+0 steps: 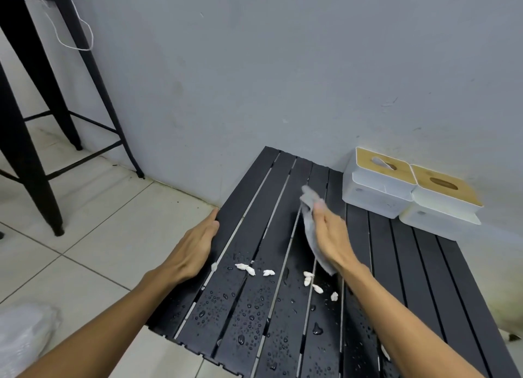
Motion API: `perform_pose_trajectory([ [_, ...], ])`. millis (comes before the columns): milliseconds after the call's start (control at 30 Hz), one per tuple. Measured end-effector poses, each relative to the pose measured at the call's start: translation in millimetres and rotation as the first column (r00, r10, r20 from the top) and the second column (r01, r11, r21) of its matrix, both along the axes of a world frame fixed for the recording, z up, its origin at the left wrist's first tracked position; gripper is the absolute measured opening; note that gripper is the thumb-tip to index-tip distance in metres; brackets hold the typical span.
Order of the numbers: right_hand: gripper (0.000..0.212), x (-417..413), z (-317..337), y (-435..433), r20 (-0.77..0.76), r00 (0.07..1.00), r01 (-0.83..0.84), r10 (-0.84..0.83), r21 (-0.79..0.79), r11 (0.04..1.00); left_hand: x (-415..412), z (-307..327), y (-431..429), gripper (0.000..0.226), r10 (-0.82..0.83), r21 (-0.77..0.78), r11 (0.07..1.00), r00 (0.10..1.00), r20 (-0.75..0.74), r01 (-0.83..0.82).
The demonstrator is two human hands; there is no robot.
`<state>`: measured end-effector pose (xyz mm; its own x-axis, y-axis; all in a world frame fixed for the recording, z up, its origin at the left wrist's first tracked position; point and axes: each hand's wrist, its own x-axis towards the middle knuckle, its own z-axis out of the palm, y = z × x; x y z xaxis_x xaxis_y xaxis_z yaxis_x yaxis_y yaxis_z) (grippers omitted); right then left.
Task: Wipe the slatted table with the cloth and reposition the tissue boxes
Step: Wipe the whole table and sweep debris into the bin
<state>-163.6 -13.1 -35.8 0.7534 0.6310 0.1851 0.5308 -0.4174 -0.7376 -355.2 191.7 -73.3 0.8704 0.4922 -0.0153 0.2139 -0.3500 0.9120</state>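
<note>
A low black slatted table (418, 264) stands against the wall, wet with water drops and strewn with small white scraps (249, 268) near its middle. My right hand (331, 236) presses a grey cloth (311, 225) flat on the slats above the scraps; the cloth is blurred. My left hand (195, 247) lies flat along the table's left edge and holds nothing. Two white tissue boxes with wooden lids sit side by side at the far right corner, the left box (376, 185) and the right box (444, 199), both touching the wall.
A black metal stool (42, 123) stands on the tiled floor at the left, with a white cord (82, 35) hanging by it. A crumpled clear plastic bag (25, 335) lies on the floor at the bottom left. The grey wall runs behind the table.
</note>
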Motion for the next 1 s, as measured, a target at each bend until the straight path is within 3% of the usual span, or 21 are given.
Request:
perform_pose_trajectory([
  [100, 0.053, 39, -18, 31, 0.107, 0.994, 0.022, 0.003, -0.23, 0.973, 1, -2, 2, 0.043, -0.016, -0.029, 0.999, 1.0, 0.011, 0.016],
  [200, 0.055, 52, -35, 63, 0.224, 0.973, 0.058, 0.053, -0.461, 0.886, 3, -6, 8, 0.042, -0.007, -0.114, 0.993, 0.999, 0.039, 0.011],
  [300, 0.044, 33, -33, 85, 0.334, 0.926, 0.007, 0.173, -0.475, 0.88, 4, -14, 14, 0.054, 0.022, -0.214, 0.977, 0.999, 0.046, -0.011],
  [400, 0.044, 3, -29, 100, 0.364, 0.883, -0.091, 0.297, -0.488, 0.868, 4, -7, 13, 0.043, 0.007, -0.278, 0.96, 0.997, 0.082, 0.016],
  [533, 0.053, -29, -31, 114, 0.323, 0.854, -0.225, 0.408, -0.477, 0.849, 6, -3, 13, 0.042, 0.037, -0.374, 0.928, 0.992, 0.123, 0.012],
  [667, 0.056, -53, -33, 116, 0.241, 0.819, -0.37, 0.52, -0.471, 0.801, 6, -1, 14, 0.052, 0.157, -0.473, 0.876, 0.983, 0.097, -0.094],
  [1000, 0.059, -85, -32, 104, 0.163, 0.642, -0.609, 0.749, -0.485, 0.627, -6, 8, 20, 0.053, 0.226, -0.468, 0.863, 0.974, 0.025, -0.188],
])
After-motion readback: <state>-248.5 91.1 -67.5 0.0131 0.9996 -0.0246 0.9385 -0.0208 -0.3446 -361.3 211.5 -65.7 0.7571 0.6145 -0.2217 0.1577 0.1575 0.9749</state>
